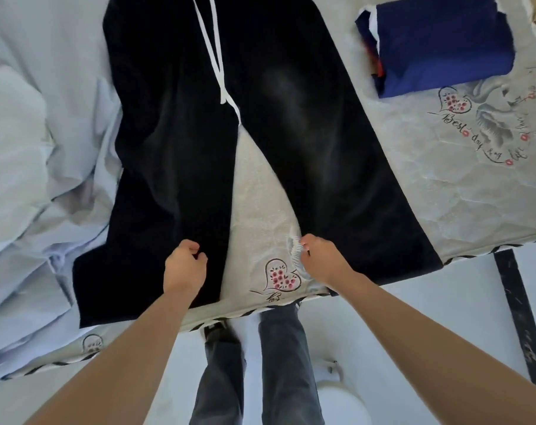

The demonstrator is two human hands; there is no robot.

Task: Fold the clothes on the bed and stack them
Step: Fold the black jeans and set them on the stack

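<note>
Black trousers [180, 154] with a white drawstring [216, 62] lie spread flat on the bed, legs apart and pointing toward me. My left hand [184, 265] rests on the left leg near its inner hem, fingers curled and pinching the fabric. My right hand [320, 259] grips the inner edge of the right leg [337, 167] near its hem. A folded blue garment [444, 44] sits at the far right of the mattress.
The grey printed mattress [475, 185] shows between the trouser legs and at the right. Crumpled pale-blue sheets [30, 179] cover the left side. The bed's front edge runs just below my hands; my legs stand on the white floor [414, 332] below it.
</note>
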